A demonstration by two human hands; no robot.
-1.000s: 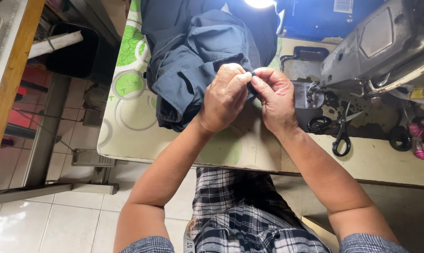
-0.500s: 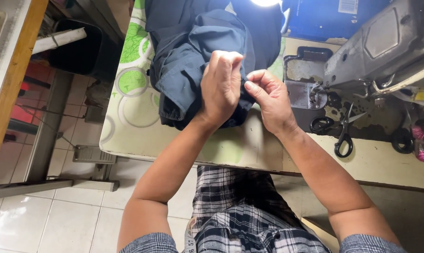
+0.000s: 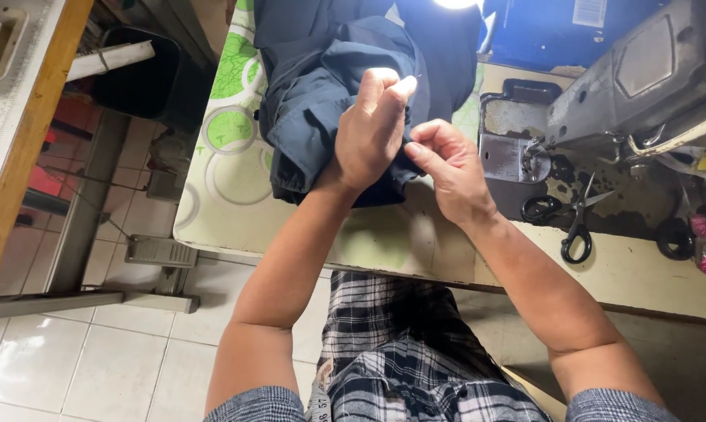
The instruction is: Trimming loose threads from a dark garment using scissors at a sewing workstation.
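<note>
- Head view: At a sewing table [image 3: 236, 211], the left hand [image 3: 372, 129] grips a bunched dark blue garment [image 3: 322, 78] lying on the table's patterned cover, fingers curled up over the fold. The right hand [image 3: 447, 168] pinches the cloth edge just beside it, thumb against forefinger.
- Head view: Done well, this handling likely calls for a taut edge, hands close together, and cloth kept off the sewing machine [image 3: 634, 78] and the black scissors [image 3: 575, 227] to the right.
- Head view: Against half a second ago, the left hand has curled tighter over the fabric; the right has closed in until the two nearly touch.
</note>
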